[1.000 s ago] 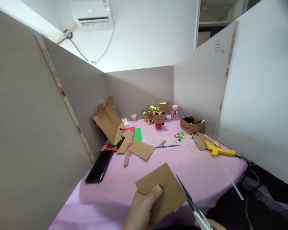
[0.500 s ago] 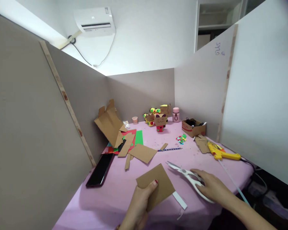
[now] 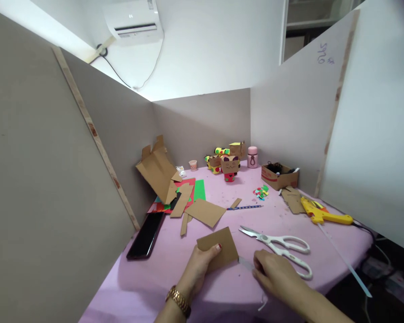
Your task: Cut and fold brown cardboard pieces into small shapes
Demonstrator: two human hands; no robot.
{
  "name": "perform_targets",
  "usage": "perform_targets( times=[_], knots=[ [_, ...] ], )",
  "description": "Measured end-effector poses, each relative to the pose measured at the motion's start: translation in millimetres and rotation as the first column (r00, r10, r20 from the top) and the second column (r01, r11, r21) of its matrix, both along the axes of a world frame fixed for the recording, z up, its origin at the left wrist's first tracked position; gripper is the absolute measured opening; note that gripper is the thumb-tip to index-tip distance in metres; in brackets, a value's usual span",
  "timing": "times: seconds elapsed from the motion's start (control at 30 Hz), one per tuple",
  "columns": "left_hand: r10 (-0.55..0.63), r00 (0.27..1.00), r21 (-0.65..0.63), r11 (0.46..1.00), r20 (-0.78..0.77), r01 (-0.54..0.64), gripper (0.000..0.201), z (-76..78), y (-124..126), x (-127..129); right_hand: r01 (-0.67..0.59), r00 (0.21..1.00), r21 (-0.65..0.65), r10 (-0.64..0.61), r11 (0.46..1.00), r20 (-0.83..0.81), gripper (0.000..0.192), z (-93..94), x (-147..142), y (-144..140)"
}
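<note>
My left hand (image 3: pixel 202 264) grips a square piece of brown cardboard (image 3: pixel 224 246), thumb on top, fingers hidden beneath. At the cardboard's lower right corner is a thin, pale strip (image 3: pixel 245 264), blurred. The strip's other end runs to my right hand (image 3: pixel 276 269), whose fingers are closed on it. Just beyond that hand, white-handled scissors (image 3: pixel 272 244) lie on the pink tablecloth (image 3: pixel 121 287), blades slightly apart and pointing left. A small curled white scrap (image 3: pixel 262 305) rests near the table's front edge.
A black phone (image 3: pixel 146 235) lies at left beside cardboard pieces (image 3: pixel 207 212) and coloured paper. A pencil (image 3: pixel 244 207) lies mid-table. Cardboard figures (image 3: pixel 229 168) and a pink flask (image 3: pixel 252 157) stand behind. At right are a yellow glue gun (image 3: pixel 323 215) and a small box (image 3: pixel 279 177).
My right hand has let go of the scissors, which now lie on the table, and has closed on the pale strip by the cardboard. My left hand keeps its hold; the view has shifted slightly.
</note>
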State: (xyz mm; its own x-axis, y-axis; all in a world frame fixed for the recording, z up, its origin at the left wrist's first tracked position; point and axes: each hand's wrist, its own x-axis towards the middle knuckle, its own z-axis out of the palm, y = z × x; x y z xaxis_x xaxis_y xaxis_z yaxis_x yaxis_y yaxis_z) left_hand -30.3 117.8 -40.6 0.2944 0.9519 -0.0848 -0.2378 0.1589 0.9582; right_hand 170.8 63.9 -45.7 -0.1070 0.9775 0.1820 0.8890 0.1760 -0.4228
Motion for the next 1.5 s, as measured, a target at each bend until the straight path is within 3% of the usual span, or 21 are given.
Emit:
perform_targets(
  times=[0.2, 0.3, 0.5, 0.63, 0.83, 1.03, 1.3, 1.4, 1.5],
  knots=[
    [-0.054, 0.997, 0.014, 0.998, -0.061, 0.055, 0.036, 0.6, 0.3, -3.5, 0.151, 0.964, 0.069, -0.131, 0.986, -0.229, 0.019, 32.2, 41.8, 40.0],
    [-0.119, 0.988, 0.025, 0.992, -0.100, 0.122, 0.034, 1.0, 0.9, -1.6, 0.178, 0.901, 0.088, -0.127, 0.980, -0.414, 0.037, 38.2, 32.1, 45.0],
    [-0.209, 0.970, 0.080, 0.972, -0.123, 0.219, 0.036, 8.8, -7.0, 2.2, -0.012, 0.690, 0.000, 0.008, 1.000, -0.724, 0.057, -0.5, -47.9, 19.5],
    [-0.213, 0.972, 0.106, 0.969, -0.100, 0.223, 0.033, 7.0, -7.8, 1.0, -0.068, 0.597, 0.030, 0.065, 0.997, -0.800, 0.046, -15.4, -58.2, 15.6],
    [-0.078, 0.997, 0.108, 0.991, 0.008, 0.077, 0.040, -6.6, -2.2, 0.5, -0.180, 0.433, 0.065, 0.138, 0.982, -0.891, 0.025, -16.1, -44.9, 33.7],
    [0.039, 0.993, 0.000, 0.999, 0.113, -0.039, 0.043, -7.0, 3.2, 8.4, -0.264, 0.258, 0.004, 0.074, 0.965, -0.963, 0.034, -12.3, -41.4, 66.4],
    [0.107, 0.978, -0.093, 0.991, 0.178, -0.092, 0.036, -4.4, 17.0, 10.3, -0.320, 0.207, -0.035, 0.034, 0.947, -0.978, 0.033, -3.4, -29.1, 80.3],
    [0.240, 0.958, -0.173, 0.962, 0.156, -0.212, 0.031, -3.5, 26.6, 7.3, -0.332, 0.183, -0.020, 0.044, 0.943, -0.982, 0.031, -7.3, -27.1, 72.9],
    [0.386, 0.918, -0.271, 0.897, 0.097, -0.348, 0.019, -1.9, 43.5, 5.0, -0.266, 0.125, -0.070, -0.038, 0.961, -0.991, 0.034, -17.8, -26.8, 67.9]
  ],
)
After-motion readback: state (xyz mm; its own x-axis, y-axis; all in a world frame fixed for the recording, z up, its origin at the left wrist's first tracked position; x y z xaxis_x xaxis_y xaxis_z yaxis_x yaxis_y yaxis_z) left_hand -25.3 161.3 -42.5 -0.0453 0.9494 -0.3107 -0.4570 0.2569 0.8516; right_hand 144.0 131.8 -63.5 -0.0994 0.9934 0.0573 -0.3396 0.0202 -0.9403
